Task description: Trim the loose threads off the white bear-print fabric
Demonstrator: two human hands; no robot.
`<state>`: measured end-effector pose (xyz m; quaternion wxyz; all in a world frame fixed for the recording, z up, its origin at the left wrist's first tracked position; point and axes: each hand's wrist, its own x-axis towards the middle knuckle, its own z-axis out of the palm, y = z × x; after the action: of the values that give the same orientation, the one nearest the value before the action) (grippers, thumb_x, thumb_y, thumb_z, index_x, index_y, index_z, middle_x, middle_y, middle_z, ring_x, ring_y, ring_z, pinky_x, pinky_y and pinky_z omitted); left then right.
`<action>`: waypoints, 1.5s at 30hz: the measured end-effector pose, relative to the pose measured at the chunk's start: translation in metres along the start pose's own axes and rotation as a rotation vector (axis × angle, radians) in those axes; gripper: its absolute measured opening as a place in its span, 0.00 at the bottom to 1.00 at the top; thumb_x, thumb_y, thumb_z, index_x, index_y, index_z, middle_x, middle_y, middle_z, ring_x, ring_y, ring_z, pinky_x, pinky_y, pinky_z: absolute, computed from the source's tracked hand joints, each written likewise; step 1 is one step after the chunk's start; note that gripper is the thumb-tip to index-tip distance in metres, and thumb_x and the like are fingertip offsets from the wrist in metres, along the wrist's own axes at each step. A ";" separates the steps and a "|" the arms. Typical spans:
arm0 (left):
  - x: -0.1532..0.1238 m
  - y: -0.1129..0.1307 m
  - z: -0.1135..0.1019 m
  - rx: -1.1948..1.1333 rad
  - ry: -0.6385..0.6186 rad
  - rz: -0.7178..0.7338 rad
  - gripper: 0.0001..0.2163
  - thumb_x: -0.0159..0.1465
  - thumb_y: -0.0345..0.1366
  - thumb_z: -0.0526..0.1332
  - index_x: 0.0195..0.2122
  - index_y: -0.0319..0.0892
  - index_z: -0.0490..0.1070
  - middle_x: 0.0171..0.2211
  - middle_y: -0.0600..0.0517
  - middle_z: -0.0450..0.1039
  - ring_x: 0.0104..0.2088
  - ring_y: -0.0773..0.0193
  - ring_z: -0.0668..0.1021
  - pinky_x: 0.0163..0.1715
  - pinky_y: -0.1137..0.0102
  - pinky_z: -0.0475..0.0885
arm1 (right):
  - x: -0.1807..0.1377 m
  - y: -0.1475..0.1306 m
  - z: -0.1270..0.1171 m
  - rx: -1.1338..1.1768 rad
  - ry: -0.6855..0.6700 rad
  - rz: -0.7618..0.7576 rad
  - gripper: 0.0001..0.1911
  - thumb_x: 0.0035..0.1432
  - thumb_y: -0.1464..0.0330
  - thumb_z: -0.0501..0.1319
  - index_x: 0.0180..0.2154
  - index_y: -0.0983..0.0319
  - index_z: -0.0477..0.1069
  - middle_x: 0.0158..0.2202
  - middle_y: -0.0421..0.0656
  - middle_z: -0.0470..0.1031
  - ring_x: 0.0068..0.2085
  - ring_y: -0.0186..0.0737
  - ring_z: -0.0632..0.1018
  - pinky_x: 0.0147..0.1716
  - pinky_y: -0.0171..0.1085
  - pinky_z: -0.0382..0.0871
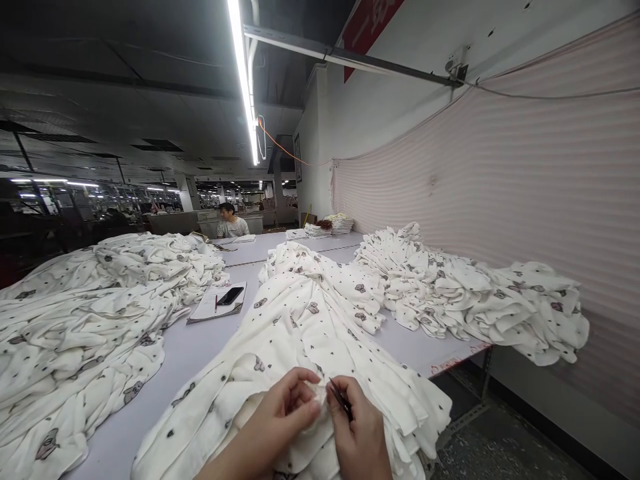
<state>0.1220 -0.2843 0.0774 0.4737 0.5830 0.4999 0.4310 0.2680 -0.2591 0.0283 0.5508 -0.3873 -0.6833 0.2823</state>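
– Right hand [359, 427] first, head view: your fingers are closed round a slim dark tool [341, 400]. Left?
– Your left hand [285, 415] has thumb and fingertips curled at a white fold; can't tell if you're truly pinching it.
– Cloth position?
– Printed white cloth [295, 327] is heaped beneath both your hands, from the near edge of the surface [185, 347] towards its middle.
– Handling?
– Likely soft, limp, light per layer, heavy as a heap. Tool tip could snag it. Take one layer by its free edge.
– Writing?
– Red banner [369, 30]: pale characters, cut off. Red marks [445, 366] near the surface's near right corner: too small to read.
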 end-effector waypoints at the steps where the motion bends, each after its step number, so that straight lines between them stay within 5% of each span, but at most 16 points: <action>1: -0.001 0.001 0.001 0.021 -0.011 0.001 0.16 0.58 0.45 0.63 0.43 0.42 0.70 0.27 0.57 0.65 0.29 0.66 0.67 0.30 0.72 0.62 | 0.001 -0.001 0.001 -0.010 0.012 0.026 0.08 0.61 0.64 0.54 0.34 0.59 0.69 0.27 0.40 0.75 0.28 0.39 0.75 0.28 0.33 0.65; 5: -0.002 0.004 0.005 0.089 0.032 -0.003 0.14 0.59 0.46 0.61 0.33 0.38 0.73 0.26 0.55 0.66 0.29 0.65 0.66 0.30 0.72 0.60 | 0.007 -0.007 -0.007 0.090 -0.009 0.122 0.13 0.62 0.58 0.55 0.31 0.59 0.68 0.25 0.40 0.74 0.28 0.38 0.75 0.27 0.31 0.66; 11: -0.001 0.007 0.006 -0.026 0.072 -0.027 0.15 0.56 0.47 0.64 0.33 0.40 0.71 0.29 0.54 0.69 0.34 0.62 0.69 0.34 0.70 0.63 | -0.004 -0.002 -0.027 0.137 -0.016 0.138 0.16 0.52 0.56 0.64 0.38 0.58 0.78 0.36 0.45 0.81 0.39 0.47 0.80 0.38 0.35 0.72; 17: -0.001 0.009 0.007 0.015 -0.003 -0.045 0.13 0.57 0.44 0.63 0.33 0.39 0.70 0.27 0.55 0.67 0.31 0.64 0.67 0.32 0.71 0.61 | -0.004 0.005 -0.023 0.234 -0.120 0.226 0.14 0.50 0.56 0.66 0.33 0.59 0.81 0.33 0.46 0.82 0.37 0.48 0.80 0.38 0.38 0.72; 28: 0.012 0.014 0.009 0.145 -0.095 -0.032 0.07 0.58 0.38 0.61 0.32 0.40 0.71 0.27 0.56 0.69 0.31 0.65 0.69 0.33 0.72 0.62 | 0.005 0.003 -0.041 0.556 -0.357 0.392 0.12 0.53 0.60 0.66 0.27 0.63 0.79 0.25 0.38 0.73 0.31 0.37 0.71 0.31 0.31 0.62; 33: 0.015 0.005 0.014 0.150 -0.097 0.021 0.07 0.59 0.40 0.62 0.32 0.42 0.72 0.29 0.53 0.73 0.34 0.60 0.73 0.36 0.69 0.66 | 0.003 0.016 -0.037 0.490 -0.263 0.383 0.18 0.51 0.57 0.66 0.20 0.64 0.75 0.21 0.38 0.69 0.28 0.35 0.68 0.29 0.31 0.59; 37: 0.020 0.014 0.002 0.060 0.143 0.156 0.07 0.59 0.41 0.63 0.31 0.44 0.72 0.36 0.50 0.75 0.42 0.54 0.74 0.40 0.67 0.68 | -0.005 0.021 -0.041 0.530 -0.040 0.483 0.19 0.47 0.53 0.68 0.27 0.65 0.78 0.23 0.40 0.71 0.30 0.38 0.71 0.30 0.32 0.63; 40: 0.029 0.025 -0.010 -0.186 0.315 0.215 0.09 0.64 0.46 0.54 0.38 0.48 0.67 0.27 0.56 0.70 0.30 0.61 0.75 0.29 0.70 0.70 | -0.010 0.023 -0.048 0.543 0.162 0.562 0.22 0.48 0.50 0.66 0.29 0.63 0.75 0.24 0.39 0.69 0.29 0.36 0.70 0.27 0.30 0.64; 42: 0.034 0.026 -0.006 -0.026 0.233 0.234 0.09 0.63 0.45 0.55 0.40 0.49 0.66 0.21 0.60 0.63 0.21 0.66 0.70 0.24 0.73 0.67 | -0.013 0.026 -0.050 0.579 0.181 0.580 0.22 0.50 0.49 0.65 0.27 0.63 0.72 0.23 0.37 0.66 0.22 0.29 0.63 0.20 0.27 0.56; 45: 0.037 0.020 0.014 0.563 -0.101 0.270 0.04 0.55 0.36 0.63 0.32 0.45 0.70 0.27 0.56 0.67 0.26 0.64 0.73 0.31 0.70 0.69 | -0.016 0.032 -0.052 0.666 0.137 0.585 0.21 0.53 0.50 0.63 0.27 0.62 0.68 0.20 0.32 0.62 0.17 0.24 0.51 0.16 0.27 0.43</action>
<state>0.1442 -0.2506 0.0957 0.2565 0.7729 0.4936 0.3053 0.3272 -0.2579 0.0059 0.5863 -0.3838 -0.3788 0.6046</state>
